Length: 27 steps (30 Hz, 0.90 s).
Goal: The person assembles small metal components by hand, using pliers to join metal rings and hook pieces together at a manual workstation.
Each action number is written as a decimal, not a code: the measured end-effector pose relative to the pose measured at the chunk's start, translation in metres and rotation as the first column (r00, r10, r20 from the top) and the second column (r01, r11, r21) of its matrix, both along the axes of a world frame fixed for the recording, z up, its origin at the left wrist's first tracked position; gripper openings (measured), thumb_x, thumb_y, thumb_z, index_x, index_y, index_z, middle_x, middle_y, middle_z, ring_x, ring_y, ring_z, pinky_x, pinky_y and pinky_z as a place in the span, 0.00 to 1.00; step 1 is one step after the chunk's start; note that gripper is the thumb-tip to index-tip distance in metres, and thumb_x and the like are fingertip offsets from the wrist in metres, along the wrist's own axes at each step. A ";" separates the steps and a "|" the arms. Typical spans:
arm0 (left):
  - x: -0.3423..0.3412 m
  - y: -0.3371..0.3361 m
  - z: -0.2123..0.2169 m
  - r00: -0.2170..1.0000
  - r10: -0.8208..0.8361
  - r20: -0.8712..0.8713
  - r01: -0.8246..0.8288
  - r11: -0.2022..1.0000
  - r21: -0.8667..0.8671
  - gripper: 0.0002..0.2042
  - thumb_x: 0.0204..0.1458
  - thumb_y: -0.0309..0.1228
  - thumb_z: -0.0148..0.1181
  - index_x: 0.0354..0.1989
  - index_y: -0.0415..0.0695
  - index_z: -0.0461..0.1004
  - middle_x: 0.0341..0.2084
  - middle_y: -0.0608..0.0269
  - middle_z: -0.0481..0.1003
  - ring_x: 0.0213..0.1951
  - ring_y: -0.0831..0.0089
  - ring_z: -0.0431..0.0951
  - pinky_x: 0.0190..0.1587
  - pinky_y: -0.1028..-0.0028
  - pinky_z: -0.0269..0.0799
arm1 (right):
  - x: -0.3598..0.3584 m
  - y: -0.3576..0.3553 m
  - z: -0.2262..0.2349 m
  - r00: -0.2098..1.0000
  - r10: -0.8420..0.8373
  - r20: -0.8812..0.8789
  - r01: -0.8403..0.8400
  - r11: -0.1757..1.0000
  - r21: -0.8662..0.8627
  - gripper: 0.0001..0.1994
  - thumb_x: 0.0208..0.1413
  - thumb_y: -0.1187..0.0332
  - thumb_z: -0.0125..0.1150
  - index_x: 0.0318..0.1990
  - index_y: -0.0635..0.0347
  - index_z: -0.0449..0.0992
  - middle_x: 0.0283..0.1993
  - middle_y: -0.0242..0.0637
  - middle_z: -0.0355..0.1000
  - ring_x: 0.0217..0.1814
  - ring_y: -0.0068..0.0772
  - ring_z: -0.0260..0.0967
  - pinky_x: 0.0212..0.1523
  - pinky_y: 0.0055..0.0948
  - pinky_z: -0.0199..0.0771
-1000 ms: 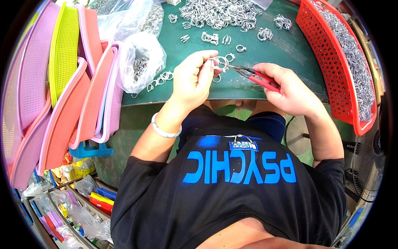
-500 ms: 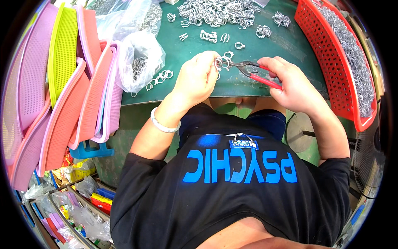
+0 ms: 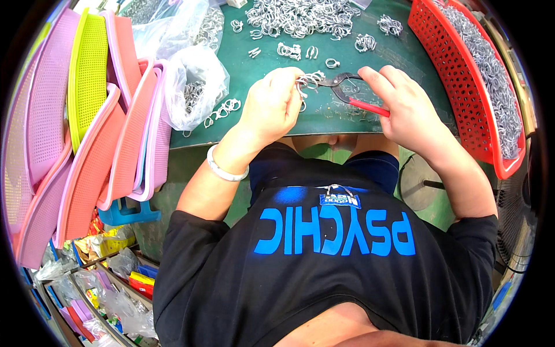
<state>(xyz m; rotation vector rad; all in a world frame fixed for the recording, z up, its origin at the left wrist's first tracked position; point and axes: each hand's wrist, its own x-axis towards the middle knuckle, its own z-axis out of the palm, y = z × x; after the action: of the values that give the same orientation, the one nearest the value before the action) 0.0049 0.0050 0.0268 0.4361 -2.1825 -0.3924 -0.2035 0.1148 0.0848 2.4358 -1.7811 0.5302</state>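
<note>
My left hand (image 3: 270, 107) is closed, its fingertips pinching a small cluster of silvery metal ring clips (image 3: 312, 78) above the table's near part. My right hand (image 3: 407, 110) grips red-handled pliers (image 3: 370, 107), one handle mostly covered by my fingers. Their dark jaws point left and meet the clips at my left fingertips. Whether the jaws are closed on a clip cannot be made out. Beyond the hands, a single ring clip (image 3: 332, 63) lies on the green table (image 3: 399, 63).
A heap of ring clips (image 3: 300, 17) covers the far table. A red basket (image 3: 448, 75) full of clips stands right. At left are an open plastic bag of clips (image 3: 196, 87) and stacked coloured baskets (image 3: 92, 168). A few clips (image 3: 222, 111) lie beside the bag.
My right hand has risen slightly, and the pliers' handles are spread wider than before. My left hand has shifted a little, still pinching the clips.
</note>
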 end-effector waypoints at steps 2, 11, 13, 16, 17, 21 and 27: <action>0.001 -0.001 -0.001 1.000 0.002 -0.006 -0.002 1.000 -0.015 0.06 0.47 0.18 0.46 0.33 0.36 0.68 0.20 0.58 0.70 0.21 0.68 0.71 0.25 0.74 0.67 | 0.000 0.000 0.003 0.991 -0.011 0.132 -0.004 0.993 0.118 0.23 0.35 0.80 0.53 0.46 0.63 0.66 0.31 0.45 0.63 0.35 0.45 0.64 0.36 0.35 0.66; -0.003 0.001 -0.002 0.999 0.039 0.007 -0.039 0.976 0.213 0.14 0.50 0.20 0.47 0.46 0.37 0.67 0.30 0.57 0.71 0.28 0.73 0.73 0.32 0.78 0.69 | -0.002 -0.008 0.003 0.866 -0.175 0.469 -0.063 0.892 0.448 0.21 0.37 0.81 0.46 0.45 0.69 0.67 0.39 0.55 0.69 0.42 0.48 0.68 0.45 0.32 0.67; -0.007 0.001 0.002 0.996 0.055 -0.067 -0.051 0.997 0.054 0.13 0.50 0.23 0.51 0.46 0.37 0.68 0.31 0.58 0.71 0.28 0.72 0.73 0.33 0.77 0.69 | -0.001 -0.011 0.003 0.872 -0.168 0.459 -0.064 0.892 0.448 0.21 0.37 0.81 0.46 0.45 0.69 0.67 0.38 0.55 0.69 0.41 0.48 0.69 0.44 0.32 0.67; -0.006 -0.002 0.002 0.999 0.009 -0.033 -0.003 0.985 0.170 0.14 0.49 0.26 0.54 0.45 0.38 0.68 0.29 0.58 0.72 0.27 0.72 0.73 0.32 0.77 0.68 | 0.000 -0.010 0.003 0.865 -0.163 0.475 -0.076 0.892 0.445 0.21 0.37 0.81 0.46 0.45 0.69 0.67 0.38 0.55 0.69 0.41 0.47 0.69 0.44 0.31 0.67; -0.005 -0.003 0.003 0.999 0.007 -0.032 -0.001 0.986 0.169 0.14 0.49 0.26 0.54 0.45 0.38 0.68 0.29 0.58 0.72 0.27 0.72 0.73 0.32 0.77 0.68 | 0.001 -0.009 0.002 0.849 -0.167 0.501 -0.088 0.890 0.447 0.21 0.37 0.81 0.46 0.45 0.69 0.67 0.37 0.55 0.69 0.40 0.47 0.69 0.44 0.32 0.67; -0.003 -0.009 0.005 0.997 0.072 0.027 -0.071 0.996 -0.056 0.11 0.48 0.29 0.56 0.39 0.38 0.70 0.25 0.59 0.72 0.25 0.68 0.72 0.29 0.74 0.67 | 0.000 -0.008 0.004 0.866 -0.146 0.478 -0.084 0.900 0.428 0.21 0.37 0.81 0.46 0.45 0.68 0.67 0.37 0.55 0.69 0.40 0.48 0.69 0.43 0.32 0.67; 0.004 -0.013 0.015 0.992 0.054 0.110 -0.013 0.938 -0.347 0.07 0.45 0.29 0.57 0.30 0.40 0.70 0.21 0.59 0.70 0.23 0.64 0.71 0.25 0.70 0.66 | -0.004 -0.007 0.006 0.888 -0.081 0.452 -0.145 0.885 0.443 0.21 0.36 0.81 0.47 0.44 0.68 0.68 0.35 0.54 0.70 0.39 0.49 0.69 0.42 0.33 0.68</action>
<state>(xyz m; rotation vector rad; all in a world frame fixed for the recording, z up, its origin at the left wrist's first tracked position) 0.0091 -0.0084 0.0413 0.3056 -2.2957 0.0421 -0.2073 0.1075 0.0908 2.8397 -2.2837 0.8283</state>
